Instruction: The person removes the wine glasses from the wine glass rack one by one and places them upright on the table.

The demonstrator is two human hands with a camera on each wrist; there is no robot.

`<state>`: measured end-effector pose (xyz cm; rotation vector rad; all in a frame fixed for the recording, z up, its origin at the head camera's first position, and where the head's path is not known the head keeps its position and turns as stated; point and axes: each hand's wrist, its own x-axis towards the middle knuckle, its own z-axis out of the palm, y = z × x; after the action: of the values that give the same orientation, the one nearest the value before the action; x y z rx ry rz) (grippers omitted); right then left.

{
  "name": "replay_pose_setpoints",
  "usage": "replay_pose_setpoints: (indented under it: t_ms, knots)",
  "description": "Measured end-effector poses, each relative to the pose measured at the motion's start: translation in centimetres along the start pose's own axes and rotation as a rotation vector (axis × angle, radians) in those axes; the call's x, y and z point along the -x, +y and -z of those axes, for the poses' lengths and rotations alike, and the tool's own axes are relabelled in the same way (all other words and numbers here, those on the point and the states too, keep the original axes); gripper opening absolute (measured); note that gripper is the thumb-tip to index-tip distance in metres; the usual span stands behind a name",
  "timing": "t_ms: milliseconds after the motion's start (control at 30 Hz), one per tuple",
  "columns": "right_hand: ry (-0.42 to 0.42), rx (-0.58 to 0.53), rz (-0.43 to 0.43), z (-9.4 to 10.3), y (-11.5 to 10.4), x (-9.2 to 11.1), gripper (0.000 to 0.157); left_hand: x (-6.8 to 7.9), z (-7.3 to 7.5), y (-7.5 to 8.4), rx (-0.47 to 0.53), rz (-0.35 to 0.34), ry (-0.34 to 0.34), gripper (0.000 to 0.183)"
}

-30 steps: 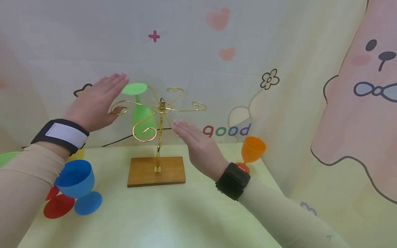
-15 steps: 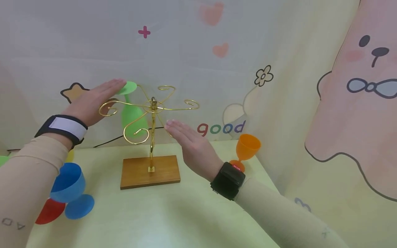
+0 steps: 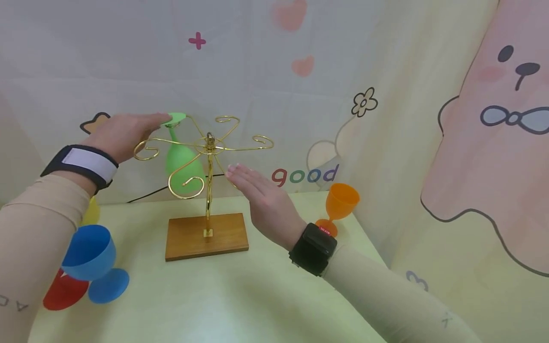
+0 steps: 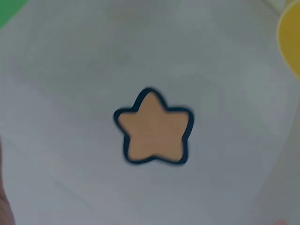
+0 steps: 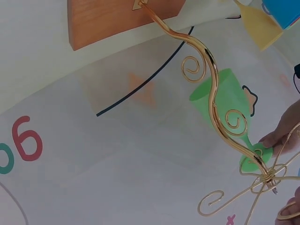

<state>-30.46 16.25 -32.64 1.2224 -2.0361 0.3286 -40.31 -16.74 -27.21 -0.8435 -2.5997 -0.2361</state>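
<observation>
A gold wire stemware rack [image 3: 209, 181] with several curled arms rises from a wooden base [image 3: 206, 247]. At its rear left, a green goblet [image 3: 183, 166] hangs bowl-down and slanted. My left hand [image 3: 124, 133] pinches its foot at the top, and a gold curl shows right under that foot. In the right wrist view the thumb lies along the edge of the foot [image 5: 258, 158]. My right hand [image 3: 274, 205] holds the curled end of the front right arm, which the hand hides in the head view; the right wrist view shows fingers around the curl [image 5: 283, 212].
A blue goblet [image 3: 92, 252] and a red goblet [image 3: 64, 291] stand at the front left, a yellow one [image 3: 91, 212] behind them. An orange goblet [image 3: 340, 202] stands at the right edge of the table [image 3: 206, 305]. A printed curtain [image 3: 257, 62] hangs behind.
My left hand has come down and right onto the goblet's foot, its raised fingers now level. The foot has tipped toward edge-on at the curl. The right hand stays at the rack.
</observation>
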Motion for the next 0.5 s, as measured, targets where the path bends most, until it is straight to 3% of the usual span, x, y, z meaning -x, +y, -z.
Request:
replay_pose_setpoints:
  t_ms: [167,300,500]
  knots:
    - [0.006,-0.001,-0.007,0.2,0.0,0.1,0.055,-2.9,2.1,0.8,-0.032,0.053,-0.149,0.04]
    - [0.013,0.0,-0.006,0.2,0.0,0.0,0.054,-4.7,3.1,2.2,-0.052,0.074,-0.187,0.03]
    - [0.023,-0.005,0.004,0.0,-0.1,0.0,0.053,-5.5,3.5,4.1,-0.093,0.1,-0.214,0.028]
